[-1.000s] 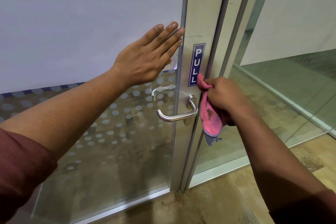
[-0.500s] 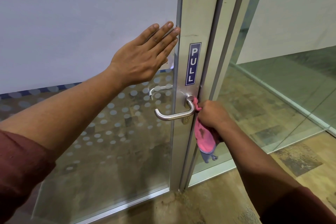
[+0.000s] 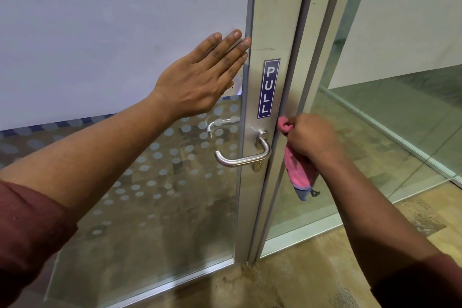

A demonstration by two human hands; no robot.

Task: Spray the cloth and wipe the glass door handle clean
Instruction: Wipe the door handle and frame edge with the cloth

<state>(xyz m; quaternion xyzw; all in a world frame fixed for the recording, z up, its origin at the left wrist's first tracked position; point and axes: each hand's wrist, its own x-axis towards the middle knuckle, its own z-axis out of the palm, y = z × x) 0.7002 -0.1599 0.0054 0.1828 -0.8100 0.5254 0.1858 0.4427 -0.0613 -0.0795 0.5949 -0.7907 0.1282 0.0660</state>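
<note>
Sideways, door handle (image 3: 241,156) lever pointing left

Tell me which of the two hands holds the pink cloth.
The right hand grips the pink cloth beside the handle; the left hand lies flat on the glass, holding nothing.

The right hand (image 3: 310,140) covers the middle of the pink cloth (image 3: 298,172) just right of the lever handle (image 3: 243,157), while both sleeves run off the bottom edge.
</note>
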